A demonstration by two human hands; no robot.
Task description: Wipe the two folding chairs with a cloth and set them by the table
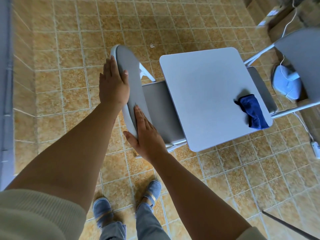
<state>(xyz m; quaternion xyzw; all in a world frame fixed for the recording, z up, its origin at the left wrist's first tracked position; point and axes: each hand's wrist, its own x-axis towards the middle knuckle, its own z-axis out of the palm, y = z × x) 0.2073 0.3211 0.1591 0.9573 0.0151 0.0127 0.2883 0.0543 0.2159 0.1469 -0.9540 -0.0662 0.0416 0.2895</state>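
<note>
A grey folding chair (132, 94) stands unfolded at the left side of a small white square table (204, 94), its seat partly under the tabletop. My left hand (113, 84) grips the upper part of the chair's backrest, palm on its outer face and thumb over the rim. My right hand (147, 134) holds the backrest's lower end, fingers flat on the inner face. A crumpled blue cloth (253, 112) lies on the table's right corner. The second grey folding chair (299, 54) stands at the table's far right side, seat tucked under it.
The floor is tan tile. A white round device (286, 84) with a white cable lies behind the right chair, and a white plug strip (316, 149) sits at the right edge. Cardboard boxes stand at top right. A grey wall or door runs along the left edge.
</note>
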